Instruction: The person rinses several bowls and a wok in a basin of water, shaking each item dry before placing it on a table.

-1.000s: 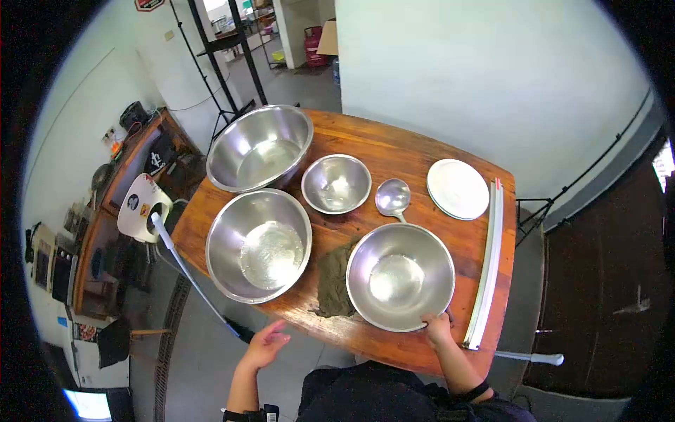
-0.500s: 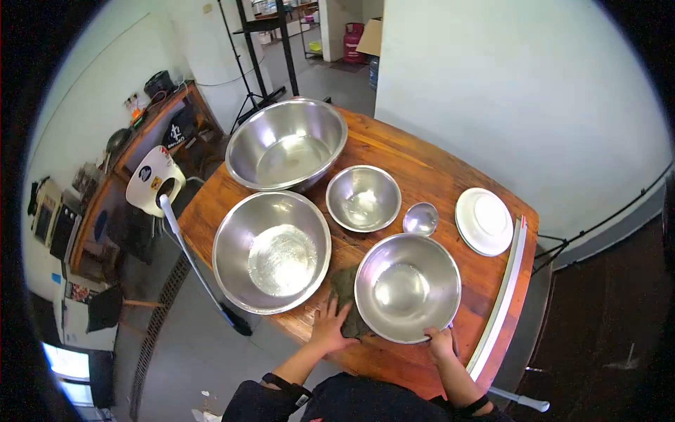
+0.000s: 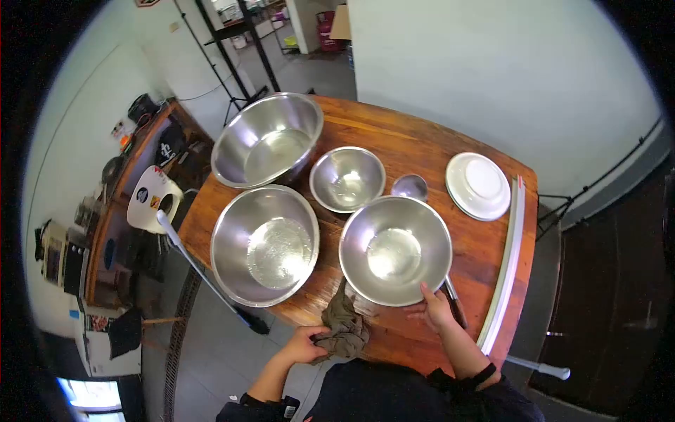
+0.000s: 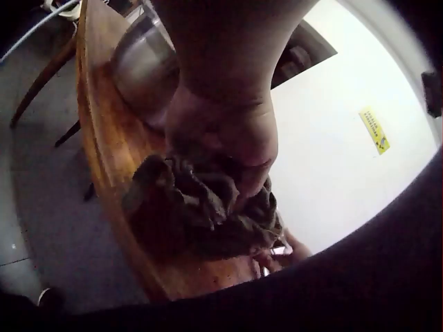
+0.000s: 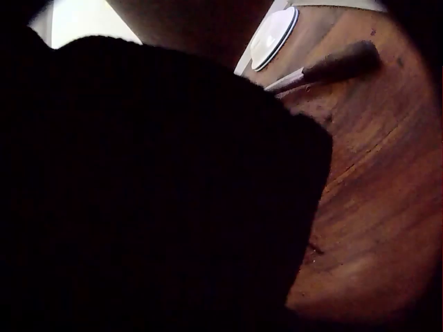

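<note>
My left hand grips a crumpled dark olive cloth at the table's front edge. In the left wrist view, the cloth bunches in folds under the fingers. My right hand holds the near rim of a steel mixing bowl, thumb over the rim and fingers below it. That bowl overlaps a ladle: its round scoop shows behind, and its dark handle sticks out beside my right hand. A dark sleeve covers most of the right wrist view, where the ladle's handle also shows.
Left of the cloth stands a large steel basin, with another basin behind it. A smaller steel bowl sits mid-table. White plates and a long pale strip lie along the right side of the wooden table.
My left hand came in from beside the table, reached onto the cloth, then gripped it and drew it toward me, bunched up. The mixing bowl shifted slightly away from the front edge.
</note>
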`<act>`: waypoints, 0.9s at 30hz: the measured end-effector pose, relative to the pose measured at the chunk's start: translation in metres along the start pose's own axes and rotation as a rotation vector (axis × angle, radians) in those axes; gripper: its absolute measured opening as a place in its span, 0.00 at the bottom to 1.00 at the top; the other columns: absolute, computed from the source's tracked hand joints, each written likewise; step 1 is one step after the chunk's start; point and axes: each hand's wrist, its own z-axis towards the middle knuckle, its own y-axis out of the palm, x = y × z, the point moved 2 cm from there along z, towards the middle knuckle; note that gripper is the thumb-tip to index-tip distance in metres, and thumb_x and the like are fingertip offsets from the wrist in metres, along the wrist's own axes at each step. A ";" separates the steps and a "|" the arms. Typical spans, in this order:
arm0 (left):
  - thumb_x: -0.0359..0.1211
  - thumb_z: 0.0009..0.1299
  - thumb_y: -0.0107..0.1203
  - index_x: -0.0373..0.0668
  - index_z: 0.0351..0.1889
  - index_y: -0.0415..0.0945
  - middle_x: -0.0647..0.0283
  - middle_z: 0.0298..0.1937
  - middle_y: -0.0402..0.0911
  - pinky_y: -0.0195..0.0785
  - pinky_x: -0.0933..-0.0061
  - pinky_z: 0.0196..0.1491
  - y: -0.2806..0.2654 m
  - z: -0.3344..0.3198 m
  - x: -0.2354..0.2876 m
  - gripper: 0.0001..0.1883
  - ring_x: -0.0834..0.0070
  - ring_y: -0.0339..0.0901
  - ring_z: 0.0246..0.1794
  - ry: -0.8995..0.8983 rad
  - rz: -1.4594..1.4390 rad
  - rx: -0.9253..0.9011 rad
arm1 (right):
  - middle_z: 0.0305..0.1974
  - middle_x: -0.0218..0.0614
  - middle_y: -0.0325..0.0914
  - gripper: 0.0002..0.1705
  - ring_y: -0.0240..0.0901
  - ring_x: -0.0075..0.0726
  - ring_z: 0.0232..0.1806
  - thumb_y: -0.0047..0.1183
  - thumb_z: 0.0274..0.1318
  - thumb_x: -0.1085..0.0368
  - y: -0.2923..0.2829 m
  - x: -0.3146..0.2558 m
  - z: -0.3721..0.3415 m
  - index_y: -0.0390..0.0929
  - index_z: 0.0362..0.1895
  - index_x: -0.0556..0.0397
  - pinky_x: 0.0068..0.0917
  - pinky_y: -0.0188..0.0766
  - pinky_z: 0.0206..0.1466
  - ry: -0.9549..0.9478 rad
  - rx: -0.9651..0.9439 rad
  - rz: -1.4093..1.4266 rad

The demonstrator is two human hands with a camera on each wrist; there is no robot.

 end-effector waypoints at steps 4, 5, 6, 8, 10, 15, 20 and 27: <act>0.28 0.47 0.60 0.37 0.41 0.71 0.61 0.34 0.76 0.65 0.78 0.41 0.008 0.007 0.034 0.21 0.81 0.71 0.35 0.183 0.090 -0.218 | 0.51 0.55 0.60 0.44 0.70 0.47 0.42 0.41 0.50 0.42 -0.025 -0.009 -0.045 0.40 0.61 0.57 0.39 0.70 0.40 0.334 -0.420 -0.316; 0.29 0.48 0.61 0.37 0.41 0.71 0.61 0.38 0.77 0.64 0.77 0.43 0.016 0.012 0.036 0.20 0.80 0.71 0.38 0.266 0.198 -0.251 | 0.51 0.54 0.60 0.45 0.68 0.47 0.45 0.43 0.50 0.43 -0.028 -0.005 -0.053 0.40 0.61 0.57 0.40 0.67 0.43 0.225 -0.498 -0.226; 0.30 0.50 0.61 0.37 0.42 0.71 0.60 0.39 0.76 0.64 0.77 0.44 0.030 0.018 0.057 0.20 0.79 0.71 0.39 0.207 0.155 -0.332 | 0.52 0.54 0.60 0.45 0.65 0.47 0.47 0.45 0.49 0.44 -0.032 0.003 -0.062 0.39 0.62 0.56 0.41 0.64 0.47 0.120 -0.583 -0.142; 0.34 0.52 0.61 0.38 0.46 0.68 0.58 0.42 0.75 0.63 0.75 0.46 0.071 0.029 0.080 0.23 0.76 0.70 0.42 0.232 0.008 -0.398 | 0.51 0.46 0.63 0.44 0.58 0.43 0.54 0.52 0.45 0.51 -0.019 0.001 -0.084 0.43 0.61 0.56 0.40 0.54 0.56 0.028 -0.766 0.202; 0.36 0.54 0.60 0.39 0.51 0.64 0.56 0.45 0.73 0.63 0.74 0.47 0.093 0.034 0.082 0.27 0.74 0.69 0.44 0.336 -0.123 -0.420 | 0.50 0.44 0.63 0.42 0.60 0.41 0.53 0.54 0.40 0.57 -0.021 -0.007 -0.088 0.50 0.58 0.59 0.36 0.57 0.54 -0.038 -0.652 -0.010; 0.39 0.56 0.58 0.43 0.56 0.60 0.57 0.49 0.70 0.61 0.72 0.51 0.056 0.019 0.087 0.31 0.72 0.68 0.47 0.283 -0.061 -0.375 | 0.39 0.39 0.72 0.25 0.69 0.36 0.40 0.55 0.35 0.71 -0.078 -0.014 -0.099 0.69 0.44 0.60 0.29 0.65 0.46 -0.184 -0.271 -0.522; 0.38 0.59 0.55 0.44 0.54 0.62 0.61 0.47 0.72 0.61 0.72 0.50 0.014 -0.010 -0.024 0.26 0.74 0.68 0.47 0.080 -0.278 0.006 | 0.37 0.44 0.73 0.32 0.70 0.38 0.39 0.63 0.29 0.63 -0.080 -0.014 -0.102 0.68 0.45 0.61 0.29 0.66 0.44 -0.325 0.159 -1.315; 0.36 0.61 0.49 0.45 0.51 0.66 0.62 0.45 0.73 0.63 0.76 0.47 -0.010 -0.167 -0.152 0.19 0.75 0.70 0.43 -0.301 -0.754 0.675 | 0.37 0.46 0.73 0.27 0.71 0.44 0.33 0.53 0.42 0.57 -0.010 -0.014 -0.140 0.67 0.46 0.60 0.31 0.68 0.36 -0.895 0.236 -1.902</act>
